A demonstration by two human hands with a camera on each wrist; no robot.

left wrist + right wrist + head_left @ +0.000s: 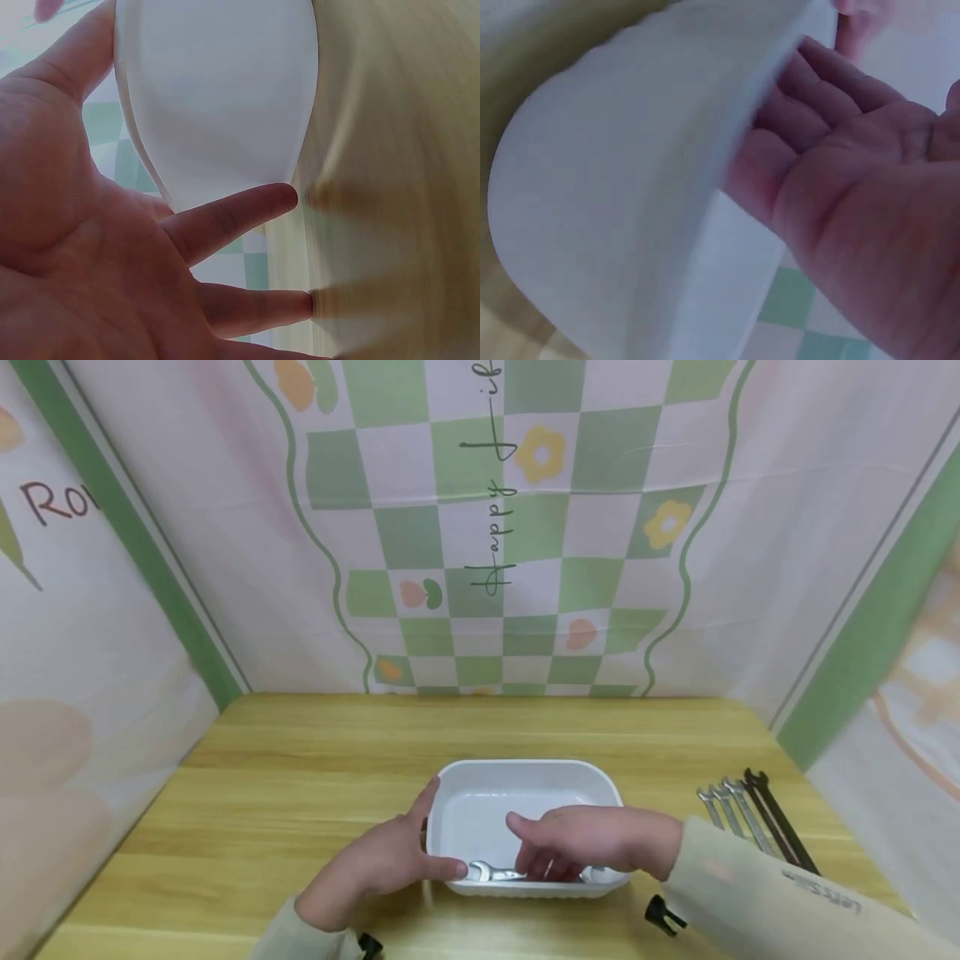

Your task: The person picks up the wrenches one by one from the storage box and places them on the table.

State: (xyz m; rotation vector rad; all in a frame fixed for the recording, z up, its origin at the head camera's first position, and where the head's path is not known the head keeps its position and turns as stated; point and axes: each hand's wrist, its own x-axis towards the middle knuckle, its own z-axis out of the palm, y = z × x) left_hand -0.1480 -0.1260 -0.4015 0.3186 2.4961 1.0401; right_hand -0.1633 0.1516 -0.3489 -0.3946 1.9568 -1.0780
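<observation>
A white rectangular tray sits on the wooden table. Inside, along its near wall, lies a silver open-end wrench. My right hand reaches in over the right side, its curled fingers around the wrench's middle and its thumb raised apart. The fingertips are hidden, and in the right wrist view the tray wall covers them. At the tray's left side, my left hand steadies it, thumb on the near left corner. In the left wrist view its fingers are straight and spread beside the outer wall.
To the right, several silver wrenches and dark wrenches lie side by side, partly behind the right sleeve. The wooden table ends at a printed cloth backdrop, with cloth walls on both sides.
</observation>
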